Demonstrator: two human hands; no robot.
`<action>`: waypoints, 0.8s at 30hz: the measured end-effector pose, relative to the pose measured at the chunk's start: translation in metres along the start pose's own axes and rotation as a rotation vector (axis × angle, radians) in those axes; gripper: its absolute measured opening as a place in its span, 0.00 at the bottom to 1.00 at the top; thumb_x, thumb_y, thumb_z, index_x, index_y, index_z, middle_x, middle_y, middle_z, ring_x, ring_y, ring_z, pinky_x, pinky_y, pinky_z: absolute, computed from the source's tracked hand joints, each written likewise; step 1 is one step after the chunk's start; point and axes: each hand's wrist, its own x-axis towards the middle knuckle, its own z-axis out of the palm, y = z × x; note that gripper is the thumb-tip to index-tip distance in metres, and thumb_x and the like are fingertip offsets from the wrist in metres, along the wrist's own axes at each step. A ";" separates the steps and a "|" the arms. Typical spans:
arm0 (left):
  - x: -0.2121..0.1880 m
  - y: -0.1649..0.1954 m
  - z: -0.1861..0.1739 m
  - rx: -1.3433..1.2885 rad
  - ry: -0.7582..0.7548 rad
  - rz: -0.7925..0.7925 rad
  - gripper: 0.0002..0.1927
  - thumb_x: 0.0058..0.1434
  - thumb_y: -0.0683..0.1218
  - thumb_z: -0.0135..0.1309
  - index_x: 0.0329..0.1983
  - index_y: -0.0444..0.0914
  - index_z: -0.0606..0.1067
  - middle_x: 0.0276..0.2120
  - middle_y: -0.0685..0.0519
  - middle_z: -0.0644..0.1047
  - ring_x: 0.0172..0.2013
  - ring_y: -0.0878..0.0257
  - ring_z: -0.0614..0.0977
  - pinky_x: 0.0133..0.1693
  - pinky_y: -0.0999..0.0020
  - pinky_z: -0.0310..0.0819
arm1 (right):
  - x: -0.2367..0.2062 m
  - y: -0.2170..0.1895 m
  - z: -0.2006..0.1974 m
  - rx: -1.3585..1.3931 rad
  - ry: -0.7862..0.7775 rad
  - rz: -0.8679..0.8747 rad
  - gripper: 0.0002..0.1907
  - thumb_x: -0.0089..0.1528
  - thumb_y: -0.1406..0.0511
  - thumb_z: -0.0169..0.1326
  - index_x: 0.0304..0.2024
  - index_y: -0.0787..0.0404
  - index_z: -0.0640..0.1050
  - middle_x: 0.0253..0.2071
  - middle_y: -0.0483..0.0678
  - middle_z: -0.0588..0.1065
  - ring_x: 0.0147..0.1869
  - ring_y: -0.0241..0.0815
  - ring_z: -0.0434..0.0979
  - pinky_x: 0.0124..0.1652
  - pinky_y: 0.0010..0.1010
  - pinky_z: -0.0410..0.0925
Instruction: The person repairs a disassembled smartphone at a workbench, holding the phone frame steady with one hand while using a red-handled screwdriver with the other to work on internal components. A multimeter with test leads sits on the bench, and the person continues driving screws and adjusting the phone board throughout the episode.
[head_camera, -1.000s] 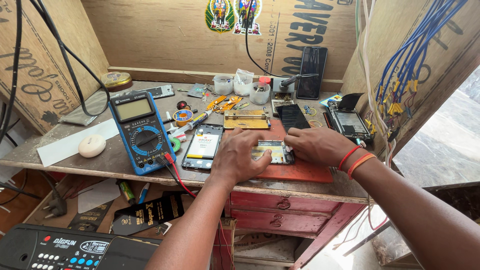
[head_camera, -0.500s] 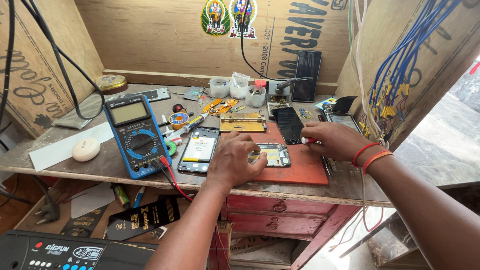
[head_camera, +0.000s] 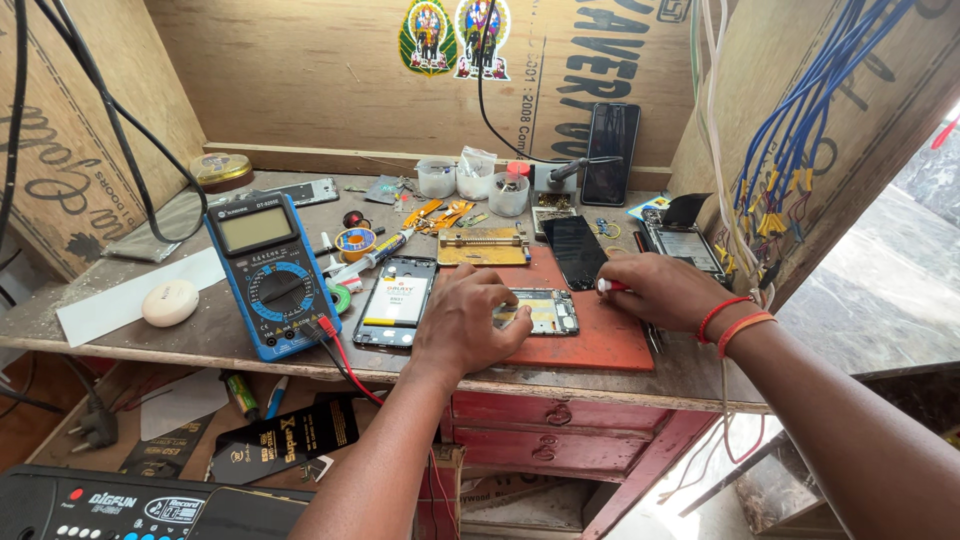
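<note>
An opened phone frame with its circuit board (head_camera: 545, 311) lies on a red mat (head_camera: 590, 340) on the wooden bench. My left hand (head_camera: 470, 320) rests on the frame's left end and presses it down. My right hand (head_camera: 665, 290) sits at the mat's right side, closed around a small red-handled tool (head_camera: 607, 286) whose end points toward the phone frame. Left of my left hand lies another opened phone with a white battery (head_camera: 397, 301). A black phone screen (head_camera: 576, 250) lies just behind the frame.
A blue multimeter (head_camera: 268, 272) with red and black leads stands at the left. Small plastic cups (head_camera: 472, 181), solder wire, a gold jig (head_camera: 483, 246) and more phones crowd the back. Blue wires (head_camera: 790, 150) hang on the right wall. A white puck (head_camera: 170, 302) lies far left.
My right hand has drawn back from the phone frame to the right and now grips a red-handled tool. My left hand stays on the frame. The view has shifted slightly.
</note>
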 end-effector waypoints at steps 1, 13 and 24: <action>0.000 0.001 0.001 -0.005 0.000 -0.001 0.14 0.54 0.54 0.61 0.28 0.39 0.85 0.34 0.51 0.81 0.45 0.55 0.79 0.52 0.58 0.70 | -0.002 0.001 0.000 0.001 0.004 0.017 0.06 0.61 0.65 0.54 0.37 0.61 0.76 0.38 0.50 0.77 0.45 0.54 0.79 0.44 0.45 0.70; -0.001 -0.001 0.000 0.003 0.003 0.006 0.14 0.55 0.55 0.61 0.29 0.39 0.85 0.33 0.51 0.81 0.45 0.55 0.79 0.53 0.58 0.70 | 0.004 -0.014 -0.005 0.316 0.284 0.129 0.10 0.63 0.66 0.55 0.44 0.63 0.80 0.34 0.54 0.80 0.37 0.46 0.81 0.39 0.35 0.71; -0.001 0.001 -0.001 0.003 -0.017 -0.012 0.14 0.54 0.54 0.61 0.29 0.39 0.85 0.33 0.51 0.81 0.45 0.55 0.79 0.52 0.58 0.70 | 0.029 -0.049 0.039 0.783 0.882 0.131 0.21 0.68 0.73 0.56 0.57 0.62 0.61 0.43 0.53 0.83 0.35 0.35 0.80 0.37 0.25 0.73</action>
